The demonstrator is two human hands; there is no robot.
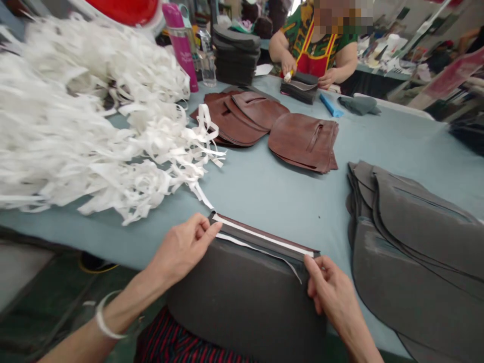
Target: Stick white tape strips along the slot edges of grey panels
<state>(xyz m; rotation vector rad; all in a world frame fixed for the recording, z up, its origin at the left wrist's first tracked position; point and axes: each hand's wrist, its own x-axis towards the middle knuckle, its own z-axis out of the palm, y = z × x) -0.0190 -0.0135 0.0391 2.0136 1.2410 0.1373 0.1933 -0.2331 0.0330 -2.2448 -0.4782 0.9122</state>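
Left hand [185,249] pinches the left end of the grey panel [242,302] between thumb and fingers; right hand [328,297] pinches its right end likewise. A white strip [264,236] runs along the panel's top edge between them. The panel sits at the near table [272,196] edge, over the person's lap. Grey panels [412,252] lie stacked at right, brown panels [302,143] upper centre, and a heap of white offcuts [94,121] at upper left. A co-worker [313,50] handles a dark stack at top.
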